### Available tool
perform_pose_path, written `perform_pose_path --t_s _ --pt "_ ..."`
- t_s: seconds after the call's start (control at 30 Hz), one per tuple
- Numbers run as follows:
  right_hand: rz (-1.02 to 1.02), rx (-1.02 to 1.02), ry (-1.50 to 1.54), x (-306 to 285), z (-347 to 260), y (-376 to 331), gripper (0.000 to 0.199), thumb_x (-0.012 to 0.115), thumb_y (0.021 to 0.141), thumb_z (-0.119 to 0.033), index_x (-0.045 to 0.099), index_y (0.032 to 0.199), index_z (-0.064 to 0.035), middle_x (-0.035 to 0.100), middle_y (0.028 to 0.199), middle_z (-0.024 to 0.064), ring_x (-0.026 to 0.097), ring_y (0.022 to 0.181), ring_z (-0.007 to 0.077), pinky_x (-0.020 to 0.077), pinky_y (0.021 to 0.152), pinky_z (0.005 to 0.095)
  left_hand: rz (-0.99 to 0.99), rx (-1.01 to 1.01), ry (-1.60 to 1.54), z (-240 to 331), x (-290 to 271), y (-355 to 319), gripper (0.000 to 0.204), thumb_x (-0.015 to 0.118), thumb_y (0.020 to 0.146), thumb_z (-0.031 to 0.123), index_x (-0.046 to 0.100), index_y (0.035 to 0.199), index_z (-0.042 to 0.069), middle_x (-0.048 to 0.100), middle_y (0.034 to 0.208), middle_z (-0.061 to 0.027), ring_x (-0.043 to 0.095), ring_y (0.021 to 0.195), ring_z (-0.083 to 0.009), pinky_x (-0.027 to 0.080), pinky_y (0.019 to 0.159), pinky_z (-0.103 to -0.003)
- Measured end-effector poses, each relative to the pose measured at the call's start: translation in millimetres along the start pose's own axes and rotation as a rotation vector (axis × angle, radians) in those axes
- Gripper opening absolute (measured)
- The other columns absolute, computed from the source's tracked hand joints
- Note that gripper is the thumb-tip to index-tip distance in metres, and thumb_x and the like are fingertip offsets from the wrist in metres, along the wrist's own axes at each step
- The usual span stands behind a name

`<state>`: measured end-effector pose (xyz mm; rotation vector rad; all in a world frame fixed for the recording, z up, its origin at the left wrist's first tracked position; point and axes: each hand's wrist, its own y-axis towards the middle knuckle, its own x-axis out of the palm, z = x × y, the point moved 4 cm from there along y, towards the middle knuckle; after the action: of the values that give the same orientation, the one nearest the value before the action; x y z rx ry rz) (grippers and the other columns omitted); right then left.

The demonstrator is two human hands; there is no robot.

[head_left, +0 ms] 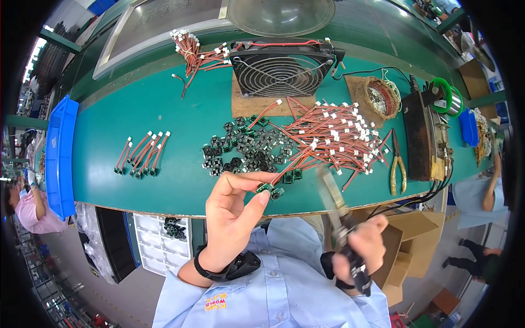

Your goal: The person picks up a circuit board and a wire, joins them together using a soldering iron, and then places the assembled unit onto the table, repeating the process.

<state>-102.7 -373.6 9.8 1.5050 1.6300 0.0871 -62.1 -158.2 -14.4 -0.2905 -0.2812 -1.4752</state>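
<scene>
Between the thumb and forefinger of my left hand [232, 210] is a small green circuit board [264, 188] with a black part. A red and black wire lead [284, 170] with a white plug slants up from it. My right hand [361, 249] is wrapped round a dark-handled hand tool [334, 199] with a silvery front end; motion smears it, so its exact kind cannot be made out. A heap of small black and green boards [254, 147] lies just beyond my left hand. Right of that heap spreads a pile of wire leads with white plugs [333, 134].
Several boards with leads [143, 156] lie at the left, near a blue tray [60, 156]. A black fan [281, 71] stands at the back. Yellow-handled pliers [398, 172], a round tin [379, 98] and a solder spool [451, 98] are at the right.
</scene>
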Motion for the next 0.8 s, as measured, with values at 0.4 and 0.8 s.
perform_pose_path --t_s 0.4,0.8 --pt "0.42 0.645 0.063 -2.1 93.3 24.6 0.038 0.061 0.083 -0.001 0.052 0.12 -0.0026 0.062 0.102 0.0098 0.058 0.093 0.0137 0.0454 0.084 0.029 0.092 -0.105 -0.018 4.3 -7.9 -5.4 0.011 0.056 0.083 0.001 0.047 0.088 0.003 0.061 0.103 -0.0185 0.057 0.093 -0.0181 0.041 0.087 -0.031" --pt "-0.114 0.004 -0.393 57.3 61.0 57.9 0.035 0.065 0.065 -0.002 0.053 0.097 -0.0099 0.061 0.087 0.0071 0.057 0.08 0.0255 0.0384 0.076 0.0371 -0.092 -0.337 0.079 -9.3 -10.0 -12.8 0.009 0.055 0.083 0.001 0.048 0.089 0.002 0.063 0.099 -0.0152 0.058 0.091 -0.0161 0.044 0.082 -0.028"
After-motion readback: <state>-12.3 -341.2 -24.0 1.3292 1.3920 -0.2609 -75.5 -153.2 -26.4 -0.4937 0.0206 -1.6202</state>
